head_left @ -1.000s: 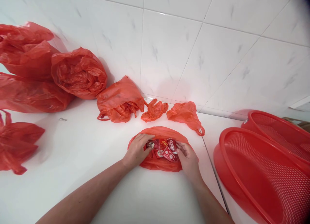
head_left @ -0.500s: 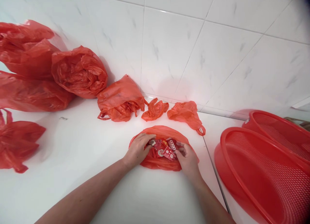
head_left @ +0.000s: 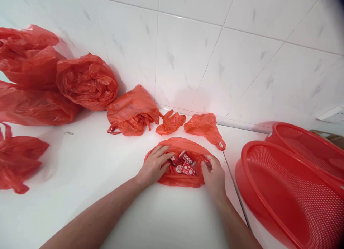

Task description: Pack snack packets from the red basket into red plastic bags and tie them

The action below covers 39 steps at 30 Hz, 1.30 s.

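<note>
An unfastened red plastic bag [head_left: 182, 181] lies on the white table, its mouth spread upward. Inside are several small red printed packets [head_left: 187, 158], one dark red with white round marks. My left hand [head_left: 152, 166] rests over the bag's left side, fingers stretched apart and tips reaching in beside the packets. At the opposite side, my right hand [head_left: 214, 175] has its thumb and fingers closed on the bag's edge. Part of the left packets is hidden by my left fingers.
Along the tiled wall lie a crumpled red bag [head_left: 171, 122], a flattened one [head_left: 204, 125] and a fuller one [head_left: 133, 111]. Larger stuffed red bags [head_left: 87, 82] crowd the left. Two red mesh baskets [head_left: 248, 170] stand at right, beyond a seam in the table.
My right hand has moved off the dark red packet to the bag's right edge. My left fingers have spread over the left packets, and the dark red packet lies farther left.
</note>
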{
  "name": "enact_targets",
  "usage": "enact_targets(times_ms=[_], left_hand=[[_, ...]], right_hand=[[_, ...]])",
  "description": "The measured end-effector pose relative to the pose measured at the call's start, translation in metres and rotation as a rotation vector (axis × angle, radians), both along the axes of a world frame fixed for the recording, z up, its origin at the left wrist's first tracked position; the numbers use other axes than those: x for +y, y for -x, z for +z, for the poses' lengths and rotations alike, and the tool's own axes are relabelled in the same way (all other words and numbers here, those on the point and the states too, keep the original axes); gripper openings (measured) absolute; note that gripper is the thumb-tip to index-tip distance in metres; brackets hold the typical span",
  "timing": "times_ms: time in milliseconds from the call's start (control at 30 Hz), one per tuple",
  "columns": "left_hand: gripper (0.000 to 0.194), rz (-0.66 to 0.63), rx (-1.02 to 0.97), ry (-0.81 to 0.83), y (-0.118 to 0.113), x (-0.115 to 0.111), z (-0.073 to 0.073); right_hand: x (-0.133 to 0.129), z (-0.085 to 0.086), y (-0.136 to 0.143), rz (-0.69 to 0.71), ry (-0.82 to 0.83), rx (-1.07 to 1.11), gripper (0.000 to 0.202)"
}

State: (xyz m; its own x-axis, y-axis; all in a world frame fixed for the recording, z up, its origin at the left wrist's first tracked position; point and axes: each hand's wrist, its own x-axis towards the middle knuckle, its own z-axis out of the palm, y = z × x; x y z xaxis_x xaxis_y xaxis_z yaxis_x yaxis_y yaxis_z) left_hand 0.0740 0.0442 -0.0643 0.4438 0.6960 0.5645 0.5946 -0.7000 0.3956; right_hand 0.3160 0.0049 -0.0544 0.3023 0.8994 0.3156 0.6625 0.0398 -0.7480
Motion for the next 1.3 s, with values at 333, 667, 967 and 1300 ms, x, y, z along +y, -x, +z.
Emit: enact_targets(times_ms=[333,667,967,1300], left_hand=[[0.055,0.014,0.08,0.106,0.001,-0.003,-0.004],[0.074,-0.033,0.109,0.227,0.002,-0.005,-0.004],[0.048,-0.022,0.072,0.222,-0.001,-0.004,0.0],[0.034,-0.006,-0.021,0.276,-0.001,-0.003,0.001]], right_hand=[[0.004,-0.008,-0.002,0.073,0.166,0.027,0.034],[-0.006,0.0,0.009,0.061,-0.075,-0.216,0.027],[-0.009,0.005,0.015,0.318,0.06,-0.303,0.024],[-0.002,0.001,0.011,0.312,0.262,0.478,0.025]])
